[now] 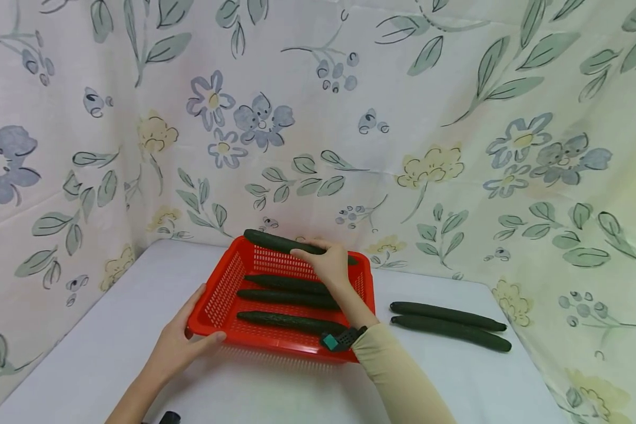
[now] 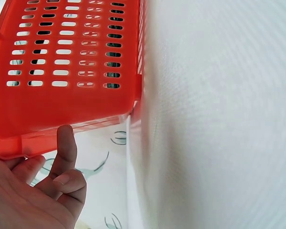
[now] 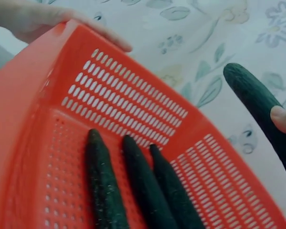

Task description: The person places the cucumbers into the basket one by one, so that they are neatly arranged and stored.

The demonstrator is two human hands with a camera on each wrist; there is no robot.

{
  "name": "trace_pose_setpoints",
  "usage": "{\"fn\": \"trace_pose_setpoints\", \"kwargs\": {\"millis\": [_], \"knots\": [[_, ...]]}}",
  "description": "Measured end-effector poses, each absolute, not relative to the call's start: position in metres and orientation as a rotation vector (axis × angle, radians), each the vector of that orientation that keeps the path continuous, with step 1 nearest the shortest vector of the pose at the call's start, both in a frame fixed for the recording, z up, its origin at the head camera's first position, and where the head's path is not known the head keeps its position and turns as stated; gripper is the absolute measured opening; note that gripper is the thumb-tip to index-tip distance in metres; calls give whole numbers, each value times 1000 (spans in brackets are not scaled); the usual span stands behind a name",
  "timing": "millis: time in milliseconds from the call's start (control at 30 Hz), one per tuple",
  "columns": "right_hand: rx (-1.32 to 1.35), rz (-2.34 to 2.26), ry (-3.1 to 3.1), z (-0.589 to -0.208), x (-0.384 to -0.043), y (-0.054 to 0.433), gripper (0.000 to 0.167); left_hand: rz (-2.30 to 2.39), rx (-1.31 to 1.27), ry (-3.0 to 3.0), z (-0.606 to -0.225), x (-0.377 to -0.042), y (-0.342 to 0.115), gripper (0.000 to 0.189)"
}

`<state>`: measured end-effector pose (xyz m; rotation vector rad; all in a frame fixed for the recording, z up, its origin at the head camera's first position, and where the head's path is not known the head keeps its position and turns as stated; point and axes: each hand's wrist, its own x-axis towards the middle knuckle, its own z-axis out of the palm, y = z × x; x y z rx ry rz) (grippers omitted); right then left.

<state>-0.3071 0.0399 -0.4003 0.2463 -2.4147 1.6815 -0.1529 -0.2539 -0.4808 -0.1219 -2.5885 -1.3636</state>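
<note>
My left hand (image 1: 176,347) holds the front left corner of a red plastic basket (image 1: 275,345), with the thumb along the front rim and the fingers at the left side. From the left wrist view, curled fingers (image 2: 66,152) show under the rim beside the slotted basket wall (image 2: 62,105). Over the back part of the basket, my right hand (image 1: 330,265) grips a long dark green cucumber (image 1: 275,242), which overlaps the back rim in the head view. Three more cucumbers (image 1: 288,298) lie side by side on the basket's floor, their right ends partly hidden by my right arm.
Two cucumbers (image 1: 450,330) lie next to each other on the white table (image 1: 434,383), to the right of the basket. A flower-patterned cloth (image 1: 318,118) hangs behind the table and along its sides.
</note>
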Motion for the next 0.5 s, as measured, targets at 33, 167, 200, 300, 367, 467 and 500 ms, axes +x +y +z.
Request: {"fn": "trace_pose_setpoints", "kwargs": {"millis": [33,167,200,300,367,467,500], "knots": [[214,1665,-2437,-402,-308,38,42,-1364,-122,-2589,-481,-153,-254,107],[104,1607,-2541,-412,-311,33,38,-1375,-122,-2590,-481,-153,-254,107],[89,1596,-2563,-414,-312,32,36,-1375,-119,-2592,-480,-153,-254,107],[57,1576,-2619,-424,-315,30,33,-1370,-112,-2598,-480,-153,-254,107],[43,1578,-2649,-430,-315,29,34,-1366,-115,-2597,-481,-153,-254,107],[16,1574,-2699,-437,-313,29,36,-1364,-119,-2595,-481,-153,-255,107],[6,1574,-2713,-440,-312,29,36,-1364,-121,-2596,-481,-154,-255,107]]}}
